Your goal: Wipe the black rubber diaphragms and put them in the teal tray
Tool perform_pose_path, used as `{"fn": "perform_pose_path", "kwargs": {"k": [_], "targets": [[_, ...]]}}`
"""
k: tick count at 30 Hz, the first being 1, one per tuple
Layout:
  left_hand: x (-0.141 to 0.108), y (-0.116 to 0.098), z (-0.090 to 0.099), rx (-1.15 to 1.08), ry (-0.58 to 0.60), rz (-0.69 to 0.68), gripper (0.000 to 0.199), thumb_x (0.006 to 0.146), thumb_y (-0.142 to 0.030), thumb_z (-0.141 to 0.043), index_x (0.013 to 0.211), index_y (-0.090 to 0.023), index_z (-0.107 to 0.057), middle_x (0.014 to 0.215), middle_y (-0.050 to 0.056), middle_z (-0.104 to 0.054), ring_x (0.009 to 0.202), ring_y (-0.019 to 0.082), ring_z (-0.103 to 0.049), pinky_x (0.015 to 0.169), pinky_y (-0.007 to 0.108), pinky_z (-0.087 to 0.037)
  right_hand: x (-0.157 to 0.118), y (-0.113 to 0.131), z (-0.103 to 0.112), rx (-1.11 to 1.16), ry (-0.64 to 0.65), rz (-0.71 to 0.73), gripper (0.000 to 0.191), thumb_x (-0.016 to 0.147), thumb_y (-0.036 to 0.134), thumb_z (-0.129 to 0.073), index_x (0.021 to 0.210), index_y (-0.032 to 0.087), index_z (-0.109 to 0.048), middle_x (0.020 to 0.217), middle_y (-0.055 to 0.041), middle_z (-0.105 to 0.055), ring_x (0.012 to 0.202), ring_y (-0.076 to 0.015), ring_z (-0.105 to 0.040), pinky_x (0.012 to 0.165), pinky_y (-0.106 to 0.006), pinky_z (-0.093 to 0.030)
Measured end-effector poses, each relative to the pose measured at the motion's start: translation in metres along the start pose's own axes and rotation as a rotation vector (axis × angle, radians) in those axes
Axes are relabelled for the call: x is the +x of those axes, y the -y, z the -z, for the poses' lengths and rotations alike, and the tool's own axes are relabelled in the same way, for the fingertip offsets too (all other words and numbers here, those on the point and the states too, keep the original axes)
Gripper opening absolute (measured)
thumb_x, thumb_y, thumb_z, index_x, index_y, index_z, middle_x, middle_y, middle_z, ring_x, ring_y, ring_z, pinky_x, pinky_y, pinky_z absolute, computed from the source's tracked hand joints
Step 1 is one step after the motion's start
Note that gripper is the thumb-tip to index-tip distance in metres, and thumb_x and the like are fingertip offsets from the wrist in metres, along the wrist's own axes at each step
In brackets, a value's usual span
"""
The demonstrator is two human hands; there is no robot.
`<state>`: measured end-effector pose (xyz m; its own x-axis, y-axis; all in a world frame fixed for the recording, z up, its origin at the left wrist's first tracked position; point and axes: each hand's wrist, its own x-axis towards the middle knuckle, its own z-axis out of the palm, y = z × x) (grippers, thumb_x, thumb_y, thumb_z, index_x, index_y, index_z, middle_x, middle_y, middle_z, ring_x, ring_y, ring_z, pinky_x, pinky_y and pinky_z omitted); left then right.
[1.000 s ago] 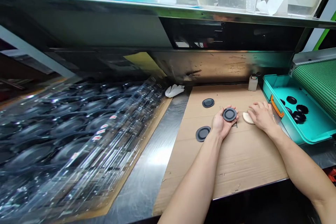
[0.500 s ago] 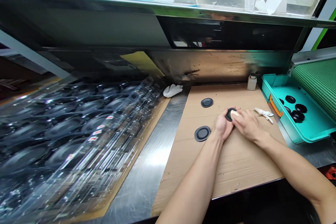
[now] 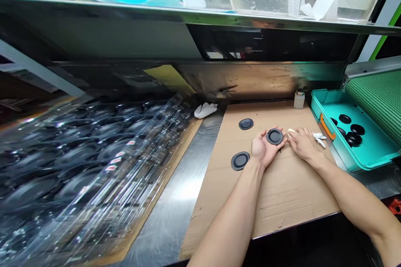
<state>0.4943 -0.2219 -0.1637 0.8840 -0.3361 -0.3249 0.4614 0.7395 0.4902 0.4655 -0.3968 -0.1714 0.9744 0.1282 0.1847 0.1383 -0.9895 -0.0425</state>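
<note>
In left hand (image 3: 262, 149): dark disc (image 3: 275, 136)

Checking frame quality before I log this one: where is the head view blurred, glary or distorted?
Head view: the clear plastic trays at left are smeared and streaked with glare; the steel bench carries a bright reflection; the shelf edge bows; the left hand and its black disc are sharp.

Bright overhead light, glare on steel bench (image 3: 184, 187); left edge smeared, stretched
</note>
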Motion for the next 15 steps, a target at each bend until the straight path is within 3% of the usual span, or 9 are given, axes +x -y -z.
{"fn": "perform_pose_path", "kwargs": {"k": [2, 4, 8, 12, 15], "targets": [[-0.003, 0.002, -0.002, 0.064, 0.007, -0.059, 0.031, 0.098, -0.026, -0.041, 0.112, -0.011, -0.064, 0.118, 0.017, -0.069, 0.106, 0.029, -0.069, 0.096, 0.052, -0.055, 0.000, 0.000, -0.001, 0.010, 0.007, 0.000, 0.034, 0.107, 0.044, -0.041, 0.125, 0.027, -0.065, 0.124, -0.0091, -0.059, 0.112, -0.0235, -0.047, 0.094, -0.034, -0.033], [-0.007, 0.007, -0.006, 0.230, 0.006, -0.237, 0.029, 0.091, -0.023, -0.059, 0.118, -0.013, -0.063, 0.122, 0.015, -0.068, 0.112, 0.027, -0.067, 0.104, 0.046, -0.051, 0.001, -0.001, -0.002, 0.030, 0.002, 0.002, 0.035, 0.107, 0.045, -0.041, 0.127, 0.028, -0.064, 0.123, -0.0086, -0.059, 0.112, -0.0234, -0.048, 0.093, -0.034, -0.034], [-0.026, 0.019, -0.016, 0.639, 0.073, -0.676, 0.074, 0.066, -0.013, -0.089, 0.133, -0.023, -0.060, 0.132, 0.010, -0.065, 0.133, 0.027, -0.054, 0.120, 0.038, -0.036, 0.001, -0.004, -0.004, 0.069, 0.002, 0.009, 0.037, 0.105, 0.038, -0.043, 0.136, 0.029, -0.061, 0.126, -0.0087, -0.059, 0.114, -0.0246, -0.048, 0.095, -0.036, -0.036], [-0.042, 0.024, -0.024, 0.738, 0.107, -0.697, 0.079, 0.066, -0.015, -0.089, 0.138, -0.025, -0.059, 0.137, 0.011, -0.063, 0.142, 0.031, -0.044, 0.123, 0.043, -0.032, 0.002, -0.006, -0.006, 0.086, 0.021, -0.003, 0.037, 0.100, 0.029, -0.047, 0.133, 0.025, -0.064, 0.128, -0.0107, -0.059, 0.114, -0.0252, -0.048, 0.097, -0.037, -0.038], [-0.045, 0.024, -0.026, 0.733, 0.108, -0.710, 0.091, 0.066, -0.016, -0.091, 0.146, -0.025, -0.051, 0.138, 0.011, -0.062, 0.141, 0.031, -0.045, 0.124, 0.043, -0.030, 0.002, -0.005, -0.005, 0.087, 0.026, -0.011, 0.038, 0.099, 0.028, -0.048, 0.133, 0.025, -0.065, 0.129, -0.0108, -0.058, 0.115, -0.0253, -0.048, 0.097, -0.037, -0.038]]}}
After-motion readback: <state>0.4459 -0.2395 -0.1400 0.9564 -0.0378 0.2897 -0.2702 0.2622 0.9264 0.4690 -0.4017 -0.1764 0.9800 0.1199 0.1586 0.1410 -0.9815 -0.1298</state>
